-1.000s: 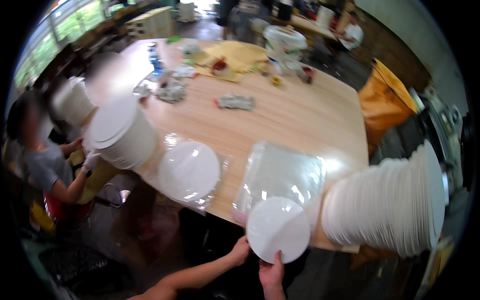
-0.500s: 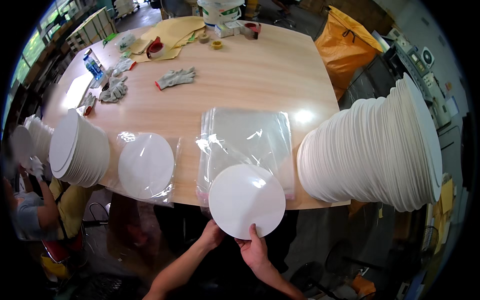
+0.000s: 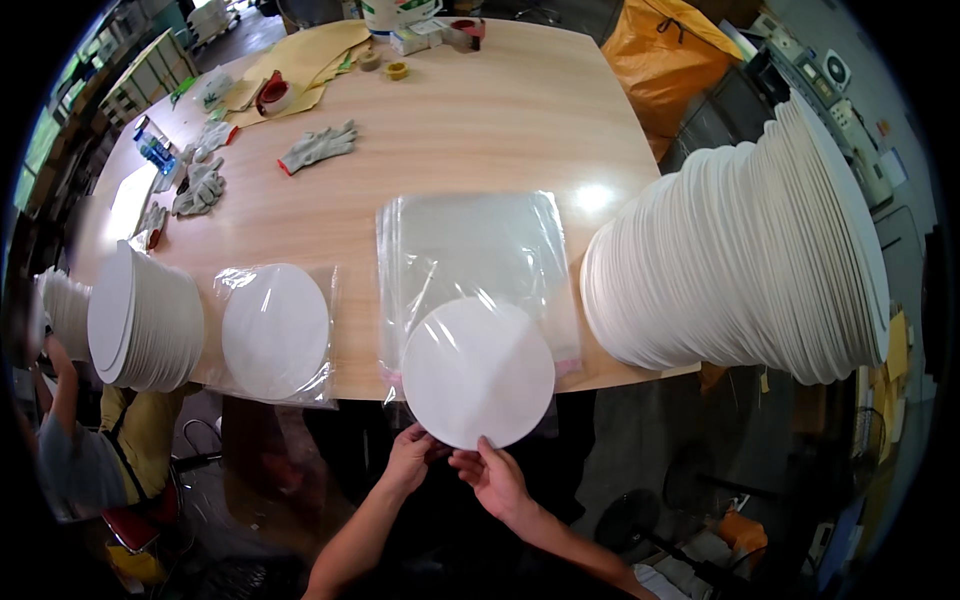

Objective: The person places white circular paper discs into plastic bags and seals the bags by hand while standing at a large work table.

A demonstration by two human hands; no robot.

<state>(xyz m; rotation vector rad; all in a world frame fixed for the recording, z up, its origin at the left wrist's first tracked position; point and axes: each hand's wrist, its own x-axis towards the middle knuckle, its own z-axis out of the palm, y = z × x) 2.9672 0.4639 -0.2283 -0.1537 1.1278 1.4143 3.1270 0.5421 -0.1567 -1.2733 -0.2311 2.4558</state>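
Note:
A round white disc (image 3: pixel 480 375) lies tilted over the near edge of a pile of clear plastic bags (image 3: pixel 470 235). Shine streaks cross its upper part, so that part seems to be inside the top bag. My right hand (image 3: pixel 495 482) pinches the disc's bottom rim, thumb on top and fingers beneath. My left hand (image 3: pixel 407 458) is closed just left of it, at the lower left rim; its fingertips are partly under the disc, and what they grip is hidden. To the left lies a bagged white disc (image 3: pixel 275 332) overhanging the table edge.
A tall stack of white discs (image 3: pixel 720 260) leans at the right. A smaller disc stack (image 3: pixel 160 320) stands left, near a seated person (image 3: pixel 85 440). Gloves (image 3: pixel 318 148), tape rolls (image 3: pixel 397 71), yellow sheets (image 3: pixel 320 50) and a bottle (image 3: pixel 153 150) sit farther back on the table (image 3: pixel 480 130).
The view has shifted a little. The disc sits slightly farther up over the bag pile. My right hand's grip has shifted left along the bottom rim, and my left hand stays near the lower left rim.

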